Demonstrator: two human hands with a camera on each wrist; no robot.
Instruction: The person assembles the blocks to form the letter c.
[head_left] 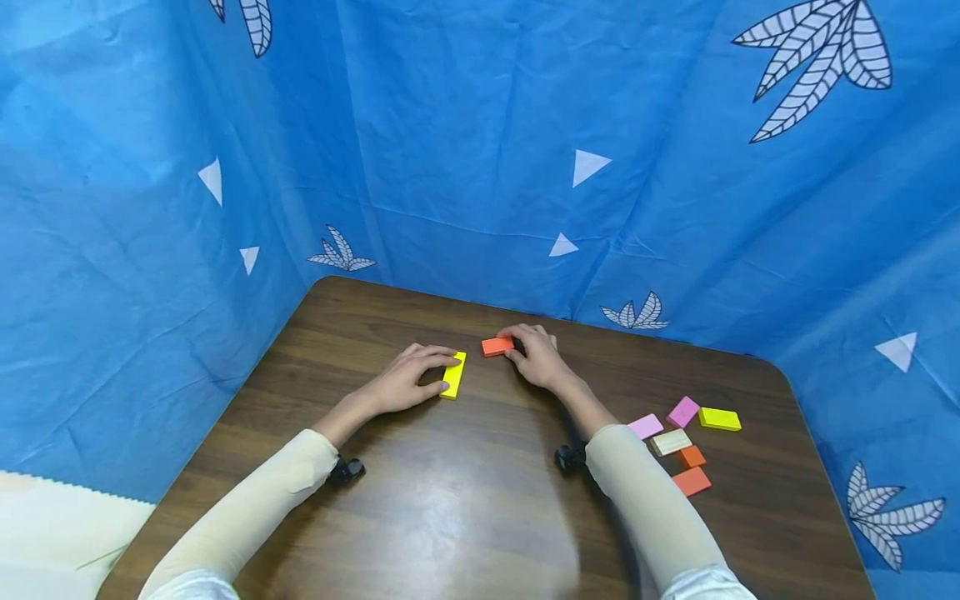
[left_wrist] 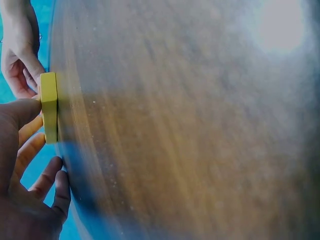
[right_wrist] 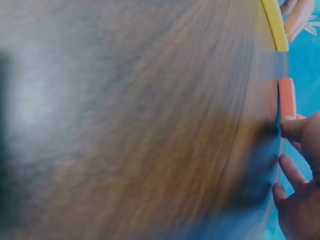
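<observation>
In the head view my left hand (head_left: pixel 405 385) grips a yellow block (head_left: pixel 453 375) between thumb and fingers. The block lies lengthwise away from me on the brown table. Farther back and to the right, my right hand (head_left: pixel 538 360) pinches the right end of an orange block (head_left: pixel 493 347). A short gap separates the two blocks. From the left wrist, the thumb shows at the side of the yellow block (left_wrist: pixel 49 107), with fingers behind it. In the right wrist view the thumb presses against the near end of the orange block (right_wrist: pixel 287 97).
Beside my right forearm lies a loose group: two pink blocks (head_left: pixel 683 412), a yellow one (head_left: pixel 720 419), a plain wood one (head_left: pixel 671 442), a small orange one (head_left: pixel 692 457) and a red-orange one (head_left: pixel 692 481). A blue patterned cloth (head_left: pixel 465 167) hangs around the table (head_left: pixel 450 517).
</observation>
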